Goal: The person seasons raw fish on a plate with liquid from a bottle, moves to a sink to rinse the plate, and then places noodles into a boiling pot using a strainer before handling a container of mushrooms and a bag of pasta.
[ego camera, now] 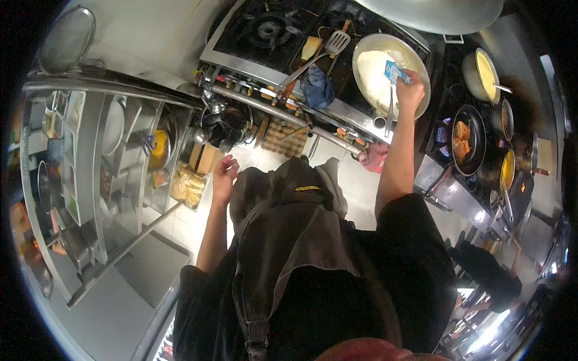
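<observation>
My right hand (410, 91) grips a blue-and-white packet (396, 73), which bears writing, above a wide metal bowl (423, 67). Inside the bowl lies a pale, creamy mass (371, 67). A metal utensil handle (390, 110) rests against the near rim, below my right hand. At my left side, my left hand (224, 173) hangs with loosely curled fingers and nothing visible in it. It is nearest to the hanging ladles (200, 135) and a dark pot (226, 124). What the packet holds is hidden.
A slotted spatula (337, 43), a pastry brush (311, 47) and a dark blue cloth (317, 88) lie on the stove. To the right, a frying pan (476, 135) with browned food stands beside a lit burner (442, 134). Metal shelving (97, 180) is at left; another person (490, 273) stands at lower right.
</observation>
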A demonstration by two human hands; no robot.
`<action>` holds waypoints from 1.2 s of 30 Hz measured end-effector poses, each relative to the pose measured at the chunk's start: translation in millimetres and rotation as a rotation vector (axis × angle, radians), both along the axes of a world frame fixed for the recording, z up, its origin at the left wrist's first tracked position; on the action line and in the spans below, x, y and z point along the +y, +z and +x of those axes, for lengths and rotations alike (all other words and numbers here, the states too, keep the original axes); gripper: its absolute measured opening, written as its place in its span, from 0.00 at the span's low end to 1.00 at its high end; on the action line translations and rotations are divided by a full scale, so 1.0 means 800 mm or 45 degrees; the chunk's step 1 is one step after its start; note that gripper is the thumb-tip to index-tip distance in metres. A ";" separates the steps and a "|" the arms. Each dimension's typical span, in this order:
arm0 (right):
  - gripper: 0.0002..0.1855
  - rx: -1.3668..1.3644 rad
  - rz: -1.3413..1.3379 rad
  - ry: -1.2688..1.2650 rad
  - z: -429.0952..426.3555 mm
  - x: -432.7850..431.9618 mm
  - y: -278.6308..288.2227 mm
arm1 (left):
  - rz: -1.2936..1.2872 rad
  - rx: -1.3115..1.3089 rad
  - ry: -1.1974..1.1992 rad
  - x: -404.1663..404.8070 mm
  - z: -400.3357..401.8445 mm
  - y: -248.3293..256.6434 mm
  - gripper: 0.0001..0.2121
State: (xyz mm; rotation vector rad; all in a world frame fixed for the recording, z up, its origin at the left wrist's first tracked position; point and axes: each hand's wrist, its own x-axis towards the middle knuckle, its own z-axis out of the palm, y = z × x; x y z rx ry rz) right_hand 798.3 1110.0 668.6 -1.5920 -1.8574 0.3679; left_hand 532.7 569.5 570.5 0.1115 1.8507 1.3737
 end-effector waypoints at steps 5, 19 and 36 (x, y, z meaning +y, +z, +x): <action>0.15 -0.049 0.040 -0.016 0.003 0.007 -0.003 | -0.001 0.071 0.035 -0.035 0.018 -0.002 0.21; 0.15 0.212 0.255 -0.300 0.015 -0.045 -0.006 | 0.065 0.231 -0.118 -0.096 -0.015 -0.010 0.20; 0.25 2.814 -0.822 -0.322 0.143 -0.008 -0.062 | 0.067 0.402 -0.422 -0.140 -0.183 -0.018 0.18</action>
